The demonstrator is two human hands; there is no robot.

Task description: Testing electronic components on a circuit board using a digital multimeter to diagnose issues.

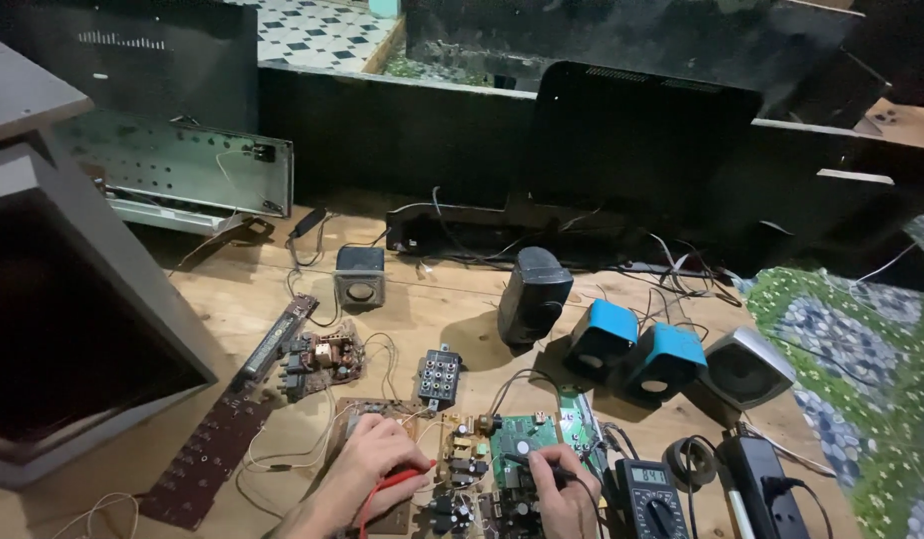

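My left hand (pixel 377 461) is closed around a red probe (pixel 390 483), its lead running back toward my wrist, and rests on the brown circuit board (pixel 367 414); my right hand (pixel 562 489) pinches a black probe (pixel 527 463) with its tip down on the green circuit board (pixel 522 439); the two hands sit apart, one at each side of the crowded boards lying on the wooden table (pixel 232 299) just in front of me; the multimeter (pixel 649 489) lies just right of my right hand. Beyond stand a connector block (pixel 439 376), a black speaker (pixel 534 294) and two blue speakers (pixel 631 349). I judge the risk is a probe tip slipping between close solder points and bridging them, since the parts are packed tight; the loose wires (pixel 282 454) near my left wrist could also snag and drag a board.
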